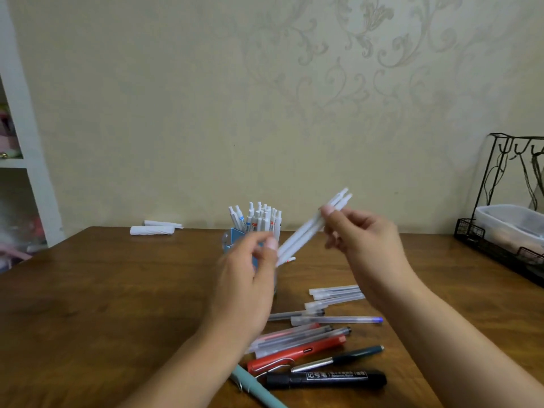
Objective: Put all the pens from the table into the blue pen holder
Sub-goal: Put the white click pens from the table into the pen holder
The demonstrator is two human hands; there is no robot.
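The right hand (357,234) grips a small bundle of white pens (306,231) above the table (117,304), fingers and thumb curled round the bundle's upper part. The bundle's long axis runs diagonally: its upper ends point up and to the right, away from the blue pen holder (232,240), and its lower ends slant down toward the holder's right side, level with its rim. The left hand (250,278) is raised in front of the holder and blurred; its fingers are loosely curled, with the fingertips at the bundle's lower ends, but whether they pinch the pens cannot be told.

The holder stands upright on the table, mostly hidden behind the left hand, and already carries a cluster of white pens (259,219) standing upright with their tops pointing up.

In front of the holder and to its right, loose pens lie flat: several translucent capped pens (335,293) lying roughly left to right, then nearer the person a red pen (297,353), a dark green pen (338,359), a black marker (326,378) and a teal pen (256,388).

Behind the holder to its left lie two white paper rolls (153,229). Far to its right a black wire rack (500,231) holds a plastic container (512,225).
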